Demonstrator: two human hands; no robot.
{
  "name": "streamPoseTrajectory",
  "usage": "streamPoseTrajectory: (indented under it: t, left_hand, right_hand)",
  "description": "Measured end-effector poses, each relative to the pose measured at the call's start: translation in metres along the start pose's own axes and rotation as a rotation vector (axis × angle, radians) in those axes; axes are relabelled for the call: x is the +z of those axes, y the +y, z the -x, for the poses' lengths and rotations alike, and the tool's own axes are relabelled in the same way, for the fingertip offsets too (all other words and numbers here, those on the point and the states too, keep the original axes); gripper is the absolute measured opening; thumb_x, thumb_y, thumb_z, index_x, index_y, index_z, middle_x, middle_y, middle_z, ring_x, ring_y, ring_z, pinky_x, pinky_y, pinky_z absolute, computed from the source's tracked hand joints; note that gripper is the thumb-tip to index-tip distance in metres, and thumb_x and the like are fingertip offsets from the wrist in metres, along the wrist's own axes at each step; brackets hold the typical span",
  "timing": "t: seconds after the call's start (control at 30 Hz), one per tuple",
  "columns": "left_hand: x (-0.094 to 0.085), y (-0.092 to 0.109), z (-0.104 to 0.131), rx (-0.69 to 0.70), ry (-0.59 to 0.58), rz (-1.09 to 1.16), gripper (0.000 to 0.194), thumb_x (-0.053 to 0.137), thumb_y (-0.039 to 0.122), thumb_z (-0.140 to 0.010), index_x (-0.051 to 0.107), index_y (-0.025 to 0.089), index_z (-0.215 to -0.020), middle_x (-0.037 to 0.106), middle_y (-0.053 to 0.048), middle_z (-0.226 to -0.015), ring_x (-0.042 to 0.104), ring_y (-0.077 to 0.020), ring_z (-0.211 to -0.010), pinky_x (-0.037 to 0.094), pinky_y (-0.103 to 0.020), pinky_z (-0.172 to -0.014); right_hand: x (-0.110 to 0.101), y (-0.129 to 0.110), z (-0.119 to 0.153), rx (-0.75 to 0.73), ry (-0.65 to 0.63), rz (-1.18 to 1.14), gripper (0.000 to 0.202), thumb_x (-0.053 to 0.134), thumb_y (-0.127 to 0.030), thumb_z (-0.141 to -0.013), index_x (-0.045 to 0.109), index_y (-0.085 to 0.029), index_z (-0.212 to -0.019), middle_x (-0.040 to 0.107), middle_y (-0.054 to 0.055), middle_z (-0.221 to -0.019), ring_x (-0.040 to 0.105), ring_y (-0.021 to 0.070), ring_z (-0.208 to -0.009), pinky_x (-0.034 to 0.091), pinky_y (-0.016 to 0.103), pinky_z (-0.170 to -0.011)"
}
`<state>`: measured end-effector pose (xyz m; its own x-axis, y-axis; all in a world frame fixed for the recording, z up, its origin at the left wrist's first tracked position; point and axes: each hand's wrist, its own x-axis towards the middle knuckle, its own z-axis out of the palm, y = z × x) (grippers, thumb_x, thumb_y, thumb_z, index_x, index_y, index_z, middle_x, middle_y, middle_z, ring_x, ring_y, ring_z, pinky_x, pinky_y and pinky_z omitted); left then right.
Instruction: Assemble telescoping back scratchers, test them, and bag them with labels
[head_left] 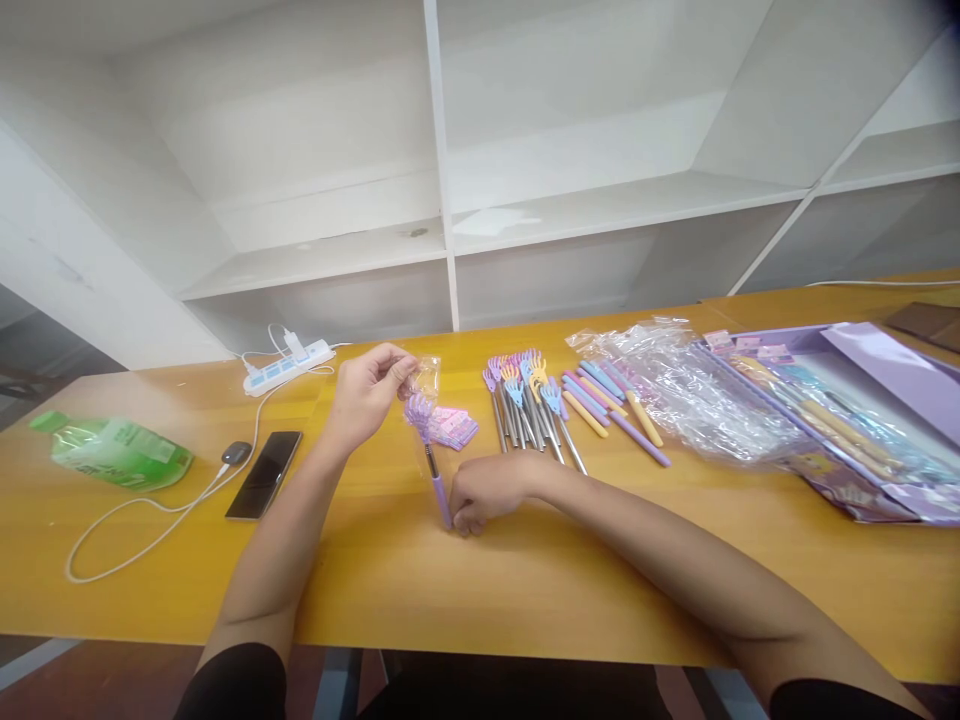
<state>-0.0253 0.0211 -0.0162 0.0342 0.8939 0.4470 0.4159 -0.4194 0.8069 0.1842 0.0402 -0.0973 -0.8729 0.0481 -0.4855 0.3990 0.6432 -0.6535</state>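
Note:
A purple back scratcher (439,490) with a hand-shaped head and dark shaft lies slantwise inside a clear plastic bag (428,374). My left hand (373,393) is closed, pinching the bag's upper end between thumb and fingers. Beside the handle's lower end is my right hand (491,492), its fingers curled against the bag's edge; exactly what they grip is partly hidden. Pink and purple cards (454,427) lie just right of the scratcher's head. Several metal-shafted back scratchers (532,400) with coloured heads lie in a bundle past my right hand.
Loose purple, blue and yellow handles (611,400) lie right of the bundle, then a heap of clear bags (690,400) and a purple box (795,455) of packed scratchers. On the left are a phone (264,475), a green bottle (120,452), a cable and a power strip (289,368).

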Motion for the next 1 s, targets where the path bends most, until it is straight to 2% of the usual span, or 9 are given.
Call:
streamPoseTrajectory:
  t: [0.47, 0.6, 0.7, 0.73, 0.77, 0.8, 0.9, 0.93, 1.0]
  left_hand:
    - [0.005, 0.007, 0.003, 0.052, 0.064, -0.083, 0.047, 0.066, 0.049, -0.103, 0.064, 0.019, -0.067, 0.063, 0.001, -0.06, 0.058, -0.0115, -0.055, 0.046, -0.024, -0.056]
    - [0.006, 0.008, 0.002, 0.02, 0.102, -0.056, 0.047, 0.067, 0.049, -0.101, 0.067, 0.019, -0.065, 0.061, 0.001, -0.056, 0.057, -0.0113, -0.052, 0.045, -0.023, -0.053]
    - [0.005, 0.014, 0.003, 0.014, 0.102, -0.063, 0.049, 0.067, 0.049, -0.101, 0.067, 0.019, -0.062, 0.062, 0.0, -0.055, 0.057, -0.0109, -0.051, 0.045, -0.022, -0.053]
    - [0.006, 0.016, 0.004, 0.019, 0.102, -0.067, 0.05, 0.067, 0.048, -0.101, 0.067, 0.018, -0.061, 0.063, 0.0, -0.055, 0.057, -0.0108, -0.051, 0.045, -0.022, -0.052]
    - [0.006, 0.018, 0.006, 0.023, 0.1, -0.065, 0.05, 0.067, 0.048, -0.101, 0.067, 0.018, -0.061, 0.063, 0.0, -0.055, 0.058, -0.0107, -0.051, 0.045, -0.022, -0.052]
    - [0.008, 0.021, 0.008, 0.022, 0.094, -0.056, 0.05, 0.067, 0.048, -0.101, 0.067, 0.018, -0.06, 0.063, 0.0, -0.055, 0.058, -0.0107, -0.05, 0.045, -0.021, -0.051]
    - [0.015, 0.026, 0.013, -0.01, 0.052, -0.003, 0.051, 0.069, 0.05, -0.1, 0.068, 0.018, -0.06, 0.065, -0.001, -0.055, 0.06, -0.0112, -0.049, 0.047, -0.021, -0.05]
    - [0.018, 0.027, 0.015, -0.021, 0.034, 0.011, 0.051, 0.069, 0.051, -0.1, 0.068, 0.018, -0.06, 0.066, -0.001, -0.055, 0.06, -0.0115, -0.049, 0.048, -0.021, -0.05]
    - [0.024, 0.029, 0.018, -0.033, -0.007, 0.019, 0.052, 0.069, 0.052, -0.1, 0.068, 0.018, -0.061, 0.068, -0.002, -0.056, 0.063, -0.012, -0.05, 0.05, -0.021, -0.051]
  right_hand:
    - [0.003, 0.002, -0.006, -0.018, -0.041, -0.025, 0.027, 0.061, -0.029, -0.1, 0.085, -0.019, -0.106, 0.082, 0.002, -0.09, 0.074, 0.0165, -0.092, 0.047, 0.023, -0.078]
    - [0.0, -0.001, -0.003, -0.004, -0.04, -0.016, 0.03, 0.064, -0.041, -0.101, 0.085, -0.02, -0.104, 0.081, 0.003, -0.091, 0.074, 0.0177, -0.091, 0.047, 0.025, -0.078]
    - [-0.012, -0.004, 0.023, 0.034, 0.011, 0.015, 0.042, 0.075, -0.055, -0.093, 0.083, -0.018, -0.111, 0.081, 0.006, -0.1, 0.072, 0.0211, -0.091, 0.047, 0.027, -0.074]
    - [-0.017, -0.006, 0.037, 0.044, 0.076, 0.023, 0.051, 0.079, -0.058, -0.088, 0.081, -0.017, -0.118, 0.081, 0.008, -0.106, 0.072, 0.0221, -0.092, 0.047, 0.028, -0.073]
    - [-0.022, -0.009, 0.052, 0.06, 0.207, 0.02, 0.062, 0.081, -0.062, -0.085, 0.077, -0.017, -0.126, 0.08, 0.009, -0.108, 0.071, 0.0224, -0.089, 0.047, 0.029, -0.071]
    - [-0.027, -0.012, 0.067, 0.026, 0.389, -0.011, 0.067, 0.077, -0.064, -0.088, 0.071, -0.018, -0.136, 0.079, 0.009, -0.112, 0.071, 0.0215, -0.088, 0.049, 0.03, -0.072]
    - [-0.034, -0.025, 0.096, -0.103, 1.034, -0.064, 0.063, 0.065, -0.059, -0.101, 0.056, -0.023, -0.151, 0.073, 0.01, -0.125, 0.07, 0.0196, -0.093, 0.056, 0.033, -0.079]
    - [-0.033, -0.029, 0.098, -0.147, 1.187, -0.056, 0.061, 0.067, -0.056, -0.101, 0.054, -0.024, -0.151, 0.071, 0.01, -0.127, 0.07, 0.0189, -0.093, 0.058, 0.033, -0.079]
    - [-0.031, -0.035, 0.092, -0.226, 1.369, -0.038, 0.047, 0.069, -0.05, -0.101, 0.062, -0.024, -0.139, 0.072, 0.008, -0.12, 0.069, 0.0168, -0.09, 0.059, 0.032, -0.076]
